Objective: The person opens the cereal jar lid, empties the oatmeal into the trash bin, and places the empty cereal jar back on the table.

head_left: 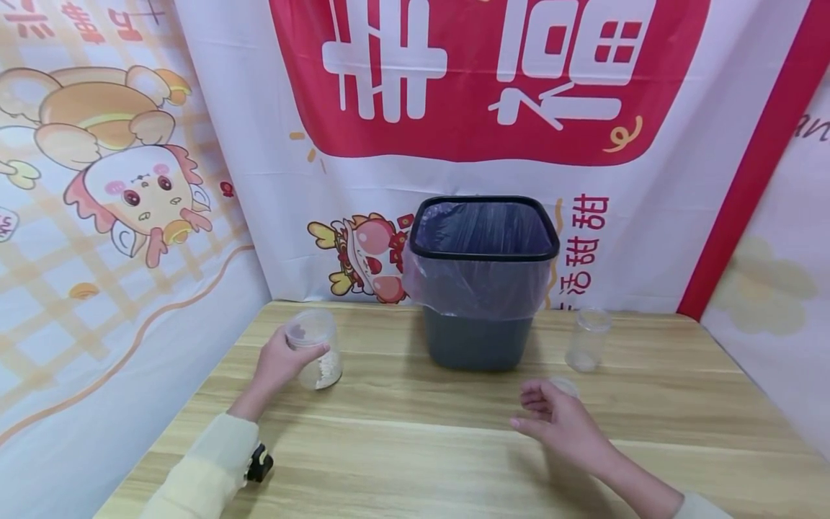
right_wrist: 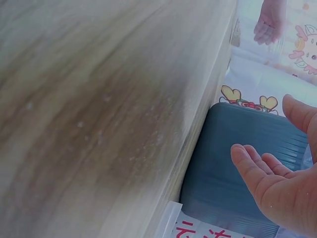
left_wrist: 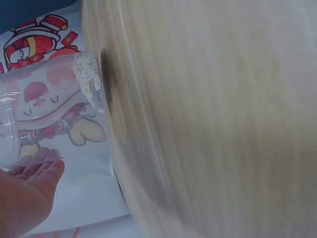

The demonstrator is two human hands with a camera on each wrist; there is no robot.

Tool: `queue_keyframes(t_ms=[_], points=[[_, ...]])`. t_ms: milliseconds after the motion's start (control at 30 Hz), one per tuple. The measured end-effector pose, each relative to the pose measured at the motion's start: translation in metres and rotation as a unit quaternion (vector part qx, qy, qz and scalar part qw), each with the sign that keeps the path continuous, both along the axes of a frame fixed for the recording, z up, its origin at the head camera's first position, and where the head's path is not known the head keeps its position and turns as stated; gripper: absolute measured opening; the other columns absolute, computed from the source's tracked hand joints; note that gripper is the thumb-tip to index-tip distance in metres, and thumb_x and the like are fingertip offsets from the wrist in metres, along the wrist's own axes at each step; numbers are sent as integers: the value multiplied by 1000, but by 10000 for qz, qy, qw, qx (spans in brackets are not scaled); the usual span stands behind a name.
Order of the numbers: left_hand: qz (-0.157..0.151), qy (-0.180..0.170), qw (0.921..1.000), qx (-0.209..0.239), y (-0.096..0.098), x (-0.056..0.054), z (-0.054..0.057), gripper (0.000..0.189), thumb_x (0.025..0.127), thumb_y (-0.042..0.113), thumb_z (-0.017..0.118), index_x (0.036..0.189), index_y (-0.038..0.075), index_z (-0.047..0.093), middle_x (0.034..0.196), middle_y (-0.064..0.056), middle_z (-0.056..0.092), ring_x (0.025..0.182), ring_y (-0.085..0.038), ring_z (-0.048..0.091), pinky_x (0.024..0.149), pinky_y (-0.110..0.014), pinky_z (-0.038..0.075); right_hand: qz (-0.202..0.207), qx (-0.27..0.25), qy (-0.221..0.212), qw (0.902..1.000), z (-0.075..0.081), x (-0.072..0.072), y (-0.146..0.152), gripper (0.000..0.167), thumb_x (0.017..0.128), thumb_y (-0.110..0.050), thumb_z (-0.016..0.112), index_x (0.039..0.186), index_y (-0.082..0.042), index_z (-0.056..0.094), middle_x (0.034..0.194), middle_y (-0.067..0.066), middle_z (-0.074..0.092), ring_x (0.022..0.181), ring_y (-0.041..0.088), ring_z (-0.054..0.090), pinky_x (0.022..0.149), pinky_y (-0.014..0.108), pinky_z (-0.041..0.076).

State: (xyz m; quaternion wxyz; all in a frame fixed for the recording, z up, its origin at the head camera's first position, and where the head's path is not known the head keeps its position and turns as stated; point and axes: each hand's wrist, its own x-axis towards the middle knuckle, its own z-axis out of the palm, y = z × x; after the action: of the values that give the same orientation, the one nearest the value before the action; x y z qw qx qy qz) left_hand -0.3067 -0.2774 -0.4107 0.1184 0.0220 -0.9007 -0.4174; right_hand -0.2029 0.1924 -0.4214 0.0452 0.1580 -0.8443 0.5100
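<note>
At the left of the table, my left hand (head_left: 285,358) grips a clear plastic jar (head_left: 326,331), thumb on the near side. White rice-like grains (left_wrist: 87,72) lie heaped along one side of the jar's bottom. In the left wrist view the fingers of my left hand (left_wrist: 30,193) show at the jar's side near its mouth. My right hand (head_left: 560,418) is over the table on the right, fingers loosely bent, nothing held. Just behind it, partly hidden, a small clear round lid (head_left: 565,387) shows. The right wrist view has this right hand (right_wrist: 282,188) with thumb and fingers apart.
A dark grey trash bin (head_left: 480,342) with a black rim and a translucent liner stands at the back middle of the wooden table (head_left: 389,461). Right of it stands a second clear jar (head_left: 588,339). Printed cloth (head_left: 363,180) hangs behind and along the sides.
</note>
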Motion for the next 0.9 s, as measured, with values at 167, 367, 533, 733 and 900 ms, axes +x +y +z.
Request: queue_keyframes(t_ms=[167, 367, 533, 733, 900], points=[[-129, 135, 9998, 68, 8, 6, 3, 98, 73, 53, 81, 142, -2, 39, 127, -25, 54, 113, -38, 53, 96, -51, 44, 10, 9, 10, 10000, 3, 1, -2, 49, 81, -17, 80, 117, 5, 56, 109, 17, 62, 102, 31, 61, 89, 35, 51], [-384, 274, 9988, 158, 23, 14, 6, 93, 72, 49, 83, 139, 0, 43, 123, -22, 58, 111, -36, 56, 93, -49, 47, 15, -8, 29, 10000, 5, 3, -5, 47, 80, -15, 81, 116, 5, 57, 107, 17, 63, 100, 31, 62, 88, 36, 51], [-623, 407, 9967, 313, 39, 21, 9, 87, 71, 46, 84, 136, 2, 47, 123, -19, 58, 113, -35, 56, 94, -48, 47, 26, -25, 88, 10000, 8, 5, -8, 47, 79, -14, 81, 114, 6, 57, 105, 14, 64, 100, 33, 63, 87, 35, 52], [-924, 681, 9927, 363, 61, 30, 12, 81, 69, 39, 88, 132, 3, 52, 116, -16, 63, 103, -30, 60, 86, -44, 52, 91, -125, -19, 9999, 13, 9, -11, 48, 80, -15, 81, 116, 6, 57, 106, 12, 63, 102, 33, 62, 89, 37, 51], [-1236, 892, 9879, 299, 80, 40, 15, 79, 65, 36, 90, 130, 6, 56, 109, -11, 65, 95, -26, 62, 79, -38, 55, 157, -236, -74, 9996, 17, 11, -12, 49, 80, -16, 80, 117, 6, 56, 108, 12, 63, 103, 32, 62, 90, 37, 51]])
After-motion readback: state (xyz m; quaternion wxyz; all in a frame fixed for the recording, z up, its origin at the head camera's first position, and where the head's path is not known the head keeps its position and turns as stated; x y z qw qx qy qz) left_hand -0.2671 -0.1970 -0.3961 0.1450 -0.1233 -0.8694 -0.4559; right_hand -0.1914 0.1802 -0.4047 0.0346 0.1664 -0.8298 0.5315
